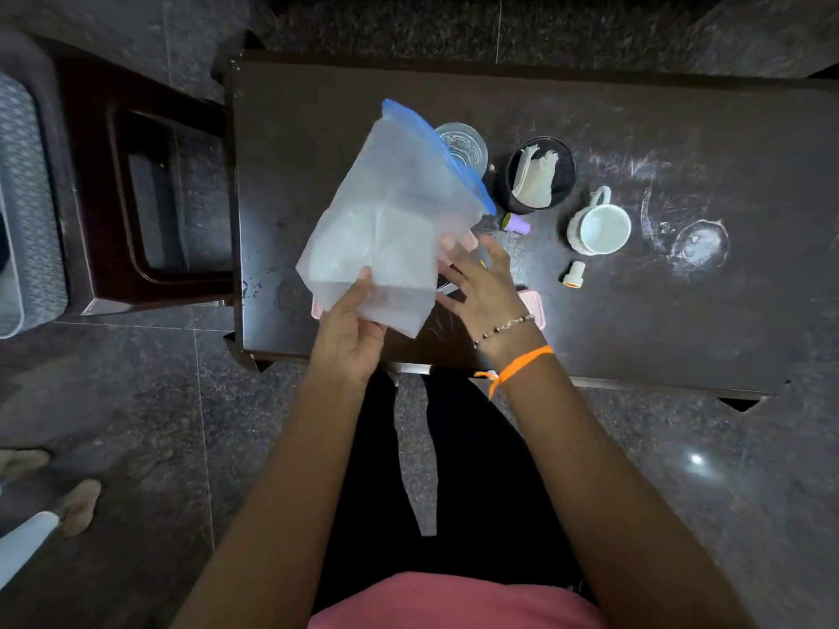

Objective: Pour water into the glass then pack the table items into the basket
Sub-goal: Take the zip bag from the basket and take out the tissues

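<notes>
— Above the dark wooden table [681,311], what do the hands have?
— Left hand [352,329] grips the lower edge of a translucent plastic zip bag with a blue seal strip [390,211], thumb on its front. Right hand [481,283] is spread open, fingertips at the bag's side.
— And the glass?
— The clear drinking glass [463,145] stands on the table behind the bag, near a black cup holding white tissue [538,174] and a white ceramic mug [601,227].
</notes>
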`<state>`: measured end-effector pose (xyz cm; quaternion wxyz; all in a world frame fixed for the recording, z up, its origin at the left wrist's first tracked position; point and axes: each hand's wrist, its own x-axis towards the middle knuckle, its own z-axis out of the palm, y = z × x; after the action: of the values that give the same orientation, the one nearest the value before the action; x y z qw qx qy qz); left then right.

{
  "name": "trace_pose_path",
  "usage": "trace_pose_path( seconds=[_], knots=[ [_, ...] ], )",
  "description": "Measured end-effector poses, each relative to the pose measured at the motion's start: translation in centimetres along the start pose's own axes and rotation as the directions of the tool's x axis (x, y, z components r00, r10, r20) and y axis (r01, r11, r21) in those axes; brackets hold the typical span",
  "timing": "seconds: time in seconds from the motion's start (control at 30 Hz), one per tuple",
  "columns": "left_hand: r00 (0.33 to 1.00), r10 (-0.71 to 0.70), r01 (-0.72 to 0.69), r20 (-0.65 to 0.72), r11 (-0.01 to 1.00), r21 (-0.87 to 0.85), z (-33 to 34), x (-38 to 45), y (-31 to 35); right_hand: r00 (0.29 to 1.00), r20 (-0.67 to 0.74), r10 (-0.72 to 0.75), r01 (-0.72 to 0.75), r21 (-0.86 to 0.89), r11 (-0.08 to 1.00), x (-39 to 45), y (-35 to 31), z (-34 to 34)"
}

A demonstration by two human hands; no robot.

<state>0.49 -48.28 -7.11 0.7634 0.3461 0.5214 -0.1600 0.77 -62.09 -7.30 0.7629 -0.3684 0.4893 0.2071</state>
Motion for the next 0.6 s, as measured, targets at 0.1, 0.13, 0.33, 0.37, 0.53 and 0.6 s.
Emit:
trace_pose_path(
  seconds=[0.1,0.13,0.33,0.37,0.53,0.6],
  knots=[
    [0.999,-0.032,0.032,0.006,0.999,0.029,-1.5,-0.3,-0.2,0.988,-0.126,-0.087,0.086,-0.007,0.996,0.4,-0.5,1.2],
    [0.999,-0.05,0.05,0.004,0.997,0.055,-2.2,-0.4,-0.1,0.981,-0.152,-0.123,0.121,-0.023,0.992,0.6,-0.7,1.2],
    [0.999,-0.032,0.034,-0.012,0.967,0.253,-5.8,-0.6,0.7,0.901,0.251,-0.353,0.409,-0.224,0.885,-1.5,-1.3,0.6],
    [1.0,0.003,0.0,-0.01,0.949,0.314,-6.4,-0.6,0.9,0.855,0.36,-0.373,0.493,-0.344,0.799,-2.0,-1.4,0.6],
    [0.927,0.269,-0.374,0.26,0.669,0.642,-8.1,0.1,4.9,0.677,0.684,-0.273,0.727,-0.56,0.398,-3.5,-2.3,1.3],
    [0.897,0.196,-0.426,0.395,0.617,0.662,-8.5,0.4,7.4,0.655,0.72,-0.227,0.731,-0.53,0.43,-3.9,-2.8,1.7]
  ],
)
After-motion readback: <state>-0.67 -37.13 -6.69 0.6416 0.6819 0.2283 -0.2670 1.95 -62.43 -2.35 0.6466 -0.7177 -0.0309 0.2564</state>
